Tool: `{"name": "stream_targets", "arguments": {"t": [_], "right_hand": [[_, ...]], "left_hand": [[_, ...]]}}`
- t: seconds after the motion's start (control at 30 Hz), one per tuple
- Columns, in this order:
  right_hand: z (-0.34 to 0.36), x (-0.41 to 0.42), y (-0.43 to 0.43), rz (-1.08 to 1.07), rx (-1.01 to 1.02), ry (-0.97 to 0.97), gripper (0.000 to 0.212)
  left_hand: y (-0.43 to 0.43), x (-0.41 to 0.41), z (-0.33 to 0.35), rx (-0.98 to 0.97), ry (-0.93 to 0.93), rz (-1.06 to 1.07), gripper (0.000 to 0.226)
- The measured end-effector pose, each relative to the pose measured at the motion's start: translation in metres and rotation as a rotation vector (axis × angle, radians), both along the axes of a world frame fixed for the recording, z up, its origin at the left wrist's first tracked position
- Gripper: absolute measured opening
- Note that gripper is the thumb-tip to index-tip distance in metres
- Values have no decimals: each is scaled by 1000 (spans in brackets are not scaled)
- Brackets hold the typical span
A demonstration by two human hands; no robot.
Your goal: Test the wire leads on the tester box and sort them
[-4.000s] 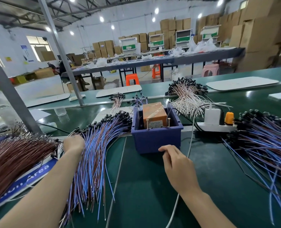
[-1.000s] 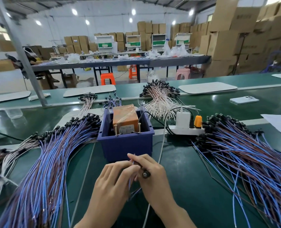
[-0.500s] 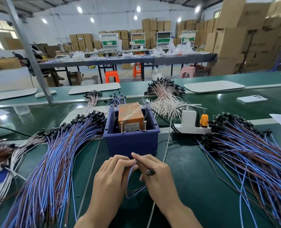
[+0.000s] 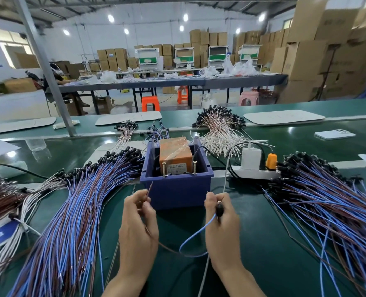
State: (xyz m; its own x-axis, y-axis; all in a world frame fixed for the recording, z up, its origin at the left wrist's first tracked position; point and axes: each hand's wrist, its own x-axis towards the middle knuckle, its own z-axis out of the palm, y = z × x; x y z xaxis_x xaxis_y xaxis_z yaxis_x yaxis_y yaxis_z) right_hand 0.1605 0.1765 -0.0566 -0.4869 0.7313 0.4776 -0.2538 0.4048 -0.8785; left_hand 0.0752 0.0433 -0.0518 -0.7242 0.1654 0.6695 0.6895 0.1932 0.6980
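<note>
Parted now, left hand (image 4: 138, 228) and right hand (image 4: 222, 228) hold one lead (image 4: 196, 231).

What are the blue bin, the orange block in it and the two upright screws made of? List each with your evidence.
Blue bin: likely moulded plastic; uniform colour, thick rim, dull sheen.
Orange block: wrapped in glossy clear tape, judging by the wrinkled glare; core unclear.
Screws: metal, brassy finish, flat heads on slim shanks.
</note>
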Motion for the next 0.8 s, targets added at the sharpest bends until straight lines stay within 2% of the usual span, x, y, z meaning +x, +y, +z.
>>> {"name": "stream_targets", "arguments": {"t": [0.07, 0.17, 0.3, 0.4, 0.53, 0.67, 0.8], "right_hand": [[2, -5, 3, -27, 24, 33, 7], [4, -11, 4, -59, 95, 63, 20], [5, -23, 7, -83, 129, 81, 5], [6, -33, 11, -131, 142, 83, 4], [4, -40, 15, -139, 123, 99, 4], [2, -42, 17, -151, 141, 98, 1], [4, -44, 18, -161, 138, 106, 8]], "left_hand": [[6, -5, -1, -71, 62, 21, 37], [15, -11, -1, -120, 99, 65, 46], [27, -21, 1, -84, 158, 125, 38], [32, -30, 0, -59, 212, 161, 26], [31, -36, -1, -75, 263, 228, 24], [28, -37, 1, -37, 214, 183, 27], [29, -38, 2, 3, 186, 159, 23]]}}
